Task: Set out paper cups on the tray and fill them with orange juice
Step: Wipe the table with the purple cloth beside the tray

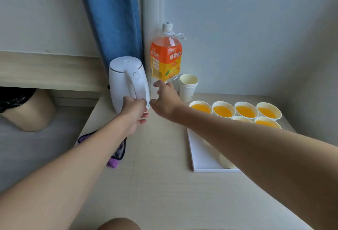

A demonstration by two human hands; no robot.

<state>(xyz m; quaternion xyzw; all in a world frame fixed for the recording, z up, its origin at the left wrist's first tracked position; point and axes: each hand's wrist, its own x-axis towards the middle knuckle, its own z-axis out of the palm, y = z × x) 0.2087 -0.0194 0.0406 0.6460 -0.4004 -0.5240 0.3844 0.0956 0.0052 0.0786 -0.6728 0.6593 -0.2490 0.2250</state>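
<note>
Reaching forward with both arms, your left hand (136, 110) sits at the base of the white kettle (128, 81), fingers curled around something small and pale you can't quite make out. Your right hand (165, 100) hangs spread and empty just in front of the orange juice bottle (166, 56), capped and upright in the corner. Beside it stands a stack of empty paper cups (188, 87). On the white tray (199, 154), filled cups (223, 110) glow orange in rows. A purple cloth (117, 156) lies under your left forearm.
</note>
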